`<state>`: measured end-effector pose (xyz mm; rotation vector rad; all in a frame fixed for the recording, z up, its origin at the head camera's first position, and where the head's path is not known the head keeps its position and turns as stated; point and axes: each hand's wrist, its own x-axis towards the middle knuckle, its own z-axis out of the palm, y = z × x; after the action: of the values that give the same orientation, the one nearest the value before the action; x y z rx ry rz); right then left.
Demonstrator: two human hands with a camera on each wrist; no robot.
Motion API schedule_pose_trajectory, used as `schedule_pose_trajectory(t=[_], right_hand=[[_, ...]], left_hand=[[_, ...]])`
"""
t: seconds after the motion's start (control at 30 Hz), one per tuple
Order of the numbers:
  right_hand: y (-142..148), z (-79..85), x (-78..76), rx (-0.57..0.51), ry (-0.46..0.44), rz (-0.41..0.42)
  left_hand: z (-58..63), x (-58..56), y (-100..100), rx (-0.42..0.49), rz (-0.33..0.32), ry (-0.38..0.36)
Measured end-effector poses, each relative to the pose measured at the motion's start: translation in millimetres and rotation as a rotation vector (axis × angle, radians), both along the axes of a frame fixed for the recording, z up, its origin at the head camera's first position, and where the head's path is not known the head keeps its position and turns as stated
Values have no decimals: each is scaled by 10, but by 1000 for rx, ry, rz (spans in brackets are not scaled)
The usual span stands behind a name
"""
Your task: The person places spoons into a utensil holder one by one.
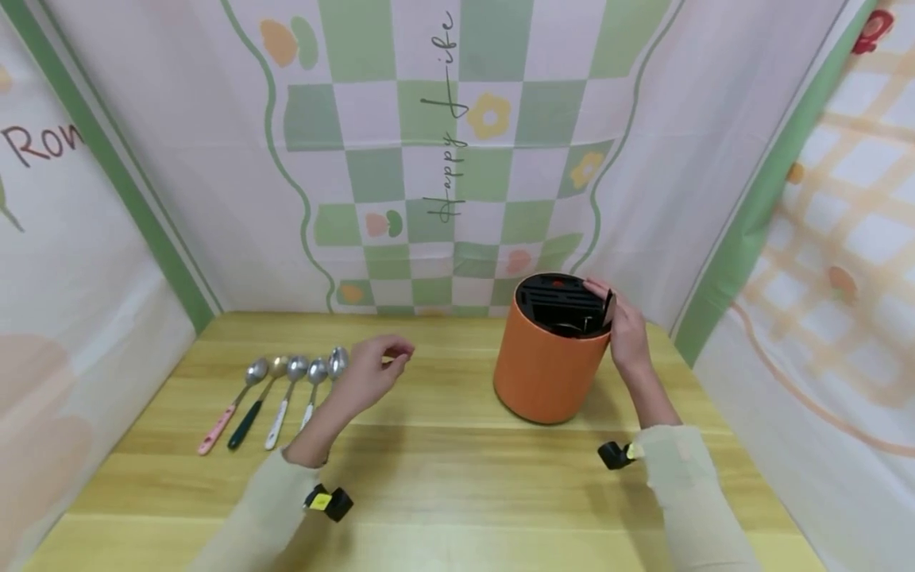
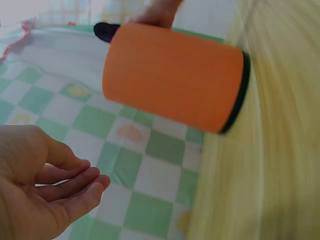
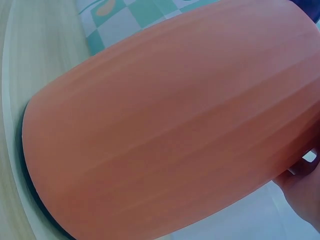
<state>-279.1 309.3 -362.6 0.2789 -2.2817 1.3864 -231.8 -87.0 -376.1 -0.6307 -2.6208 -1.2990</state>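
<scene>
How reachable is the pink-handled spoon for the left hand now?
Probably yes. The left hand looks empty, and the pink-handled spoon lies uncovered at the row's left end. The other spoons between them lie low, so it could likely pass above.

The left hand (image 1: 367,372) hovers, fingers loosely curled.

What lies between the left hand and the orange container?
In the head view, only a bare stretch of wooden tabletop shows between the left hand and the orange container.
</scene>
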Motion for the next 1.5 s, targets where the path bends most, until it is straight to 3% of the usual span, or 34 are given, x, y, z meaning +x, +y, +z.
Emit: schedule_pose_trajectory(t=[0.27, 0.47, 0.6, 0.87, 1.2, 1.33, 1.5], right_hand=[[-4, 3, 4, 2, 2, -3], [11, -2, 2, -6, -2, -6], [9, 0, -1, -19, -12, 0], [-1, -3, 11, -10, -17, 0], [27, -15, 3, -6, -17, 2], [3, -5, 6, 0, -13, 13], [5, 1, 16, 11, -3, 7]], left_hand=[[-241, 50, -403, -83, 118, -29], [-402, 55, -598, -172, 209, -7], [-501, 58, -711, -219, 248, -33], [-677, 42, -833, -311, 285, -162], [-763, -25, -841, -555, 287, -167], [-790, -30, -838, -577, 294, -220], [-790, -96, -815, -586, 293, -212]])
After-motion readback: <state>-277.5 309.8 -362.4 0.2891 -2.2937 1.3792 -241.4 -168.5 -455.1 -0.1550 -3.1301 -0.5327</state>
